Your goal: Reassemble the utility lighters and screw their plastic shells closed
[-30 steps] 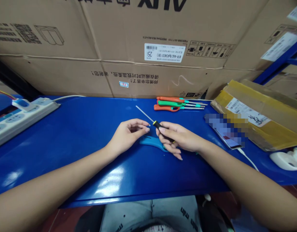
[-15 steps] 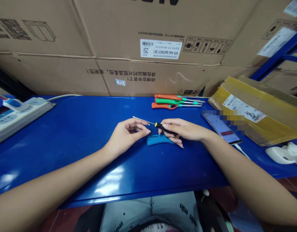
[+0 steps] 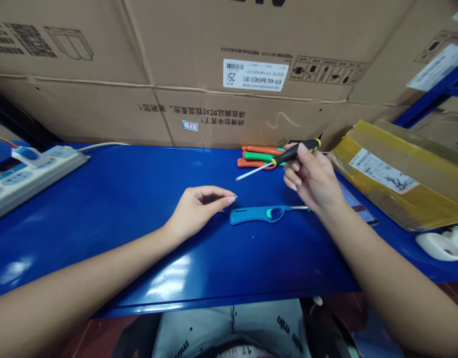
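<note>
My right hand (image 3: 311, 174) is closed around a screwdriver (image 3: 296, 151) with a black and yellow handle, its metal shaft slanting down to the left. Thumb and fingertips of my left hand (image 3: 202, 204) are pinched together; whatever sits between them is too small to make out. A blue long-necked lighter (image 3: 251, 214) with a green trigger lies on the table just right of my left fingertips, its metal tube running toward my right wrist. Behind, several orange and green lighters (image 3: 256, 156) lie in a pile, partly covered by the screwdriver and my right hand.
A blue table (image 3: 139, 189) spans the front, backed by a large cardboard box (image 3: 191, 49). On the left stands a white power strip (image 3: 38, 174). To the right are a taped parcel (image 3: 411, 179), a half-hidden phone (image 3: 357, 204) and a white plug-like object (image 3: 441, 243).
My right hand has lifted up and to the right with the screwdriver, which has turned so its tip points down-left. The blue lighter is uncovered. My left hand's fingers have drawn together.
</note>
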Available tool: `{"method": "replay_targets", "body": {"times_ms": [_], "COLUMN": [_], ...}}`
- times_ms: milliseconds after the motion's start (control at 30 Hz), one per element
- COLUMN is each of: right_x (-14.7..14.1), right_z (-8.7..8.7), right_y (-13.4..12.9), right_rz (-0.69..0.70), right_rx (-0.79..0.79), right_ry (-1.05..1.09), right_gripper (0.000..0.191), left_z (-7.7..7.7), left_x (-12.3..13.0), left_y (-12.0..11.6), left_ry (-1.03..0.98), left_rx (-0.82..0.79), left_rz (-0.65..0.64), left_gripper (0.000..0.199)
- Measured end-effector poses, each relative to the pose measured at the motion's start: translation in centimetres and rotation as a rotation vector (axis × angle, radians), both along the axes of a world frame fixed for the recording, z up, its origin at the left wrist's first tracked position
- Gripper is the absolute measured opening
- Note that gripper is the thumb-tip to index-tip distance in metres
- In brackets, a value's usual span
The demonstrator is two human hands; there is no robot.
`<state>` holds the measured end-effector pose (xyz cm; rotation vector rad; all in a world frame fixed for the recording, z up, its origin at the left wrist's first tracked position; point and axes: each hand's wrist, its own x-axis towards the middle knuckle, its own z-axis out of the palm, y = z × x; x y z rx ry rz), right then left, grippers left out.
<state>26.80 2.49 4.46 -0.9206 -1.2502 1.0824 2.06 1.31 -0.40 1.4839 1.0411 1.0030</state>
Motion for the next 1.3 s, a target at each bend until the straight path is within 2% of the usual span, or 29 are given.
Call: {"method": "replay_targets", "body": {"times_ms": [200, 333, 533, 700, 900, 1167, 1300], "right_x": [-0.9, -1.2, -1.3, -1.3, -1.2, -1.2, -1.2], "right_z": [-1.5, -2.1, -1.8, -1.6, -1.6, -1.3, -1.4], "right_y": [-0.3, -0.6, -1.0, -1.2, -1.4, -1.4, -1.3], "right_rz": [-0.07, -0.103, -0.115, -0.077, -0.12, -0.091, -0.098], "right_rx": [0.121, 0.133, 0.133, 0.184, 0.162, 0.183, 0.183], "right_ry": [-0.056, -0.116, -0.139, -0.085, -0.155, -0.041, -0.075], "right_gripper": [0.043, 0.044, 0.046, 0.038, 0.042, 0.036, 0.038], "left_z": [0.0, 0.2, 0.6, 0.8, 0.9, 0.8, 0.8], "left_x": [0.2, 0.3, 0.4, 0.5, 0.5, 0.4, 0.4], "left_y": [-0.1, -0.3, -0.7, -0.9, -1.1, -1.0, -1.0], "left_ry": [0.007, 0.019, 0.006, -0.005, -0.016, -0.017, -0.01], "left_rx": [-0.008, 0.002, 0.022, 0.014, 0.012, 0.043, 0.044], "left_rz": [-0.054, -0.067, -0.076, -0.067, -0.057, -0.058, -0.057], "left_gripper": [0.024, 0.023, 0.019, 0.019, 0.019, 0.019, 0.021]}}
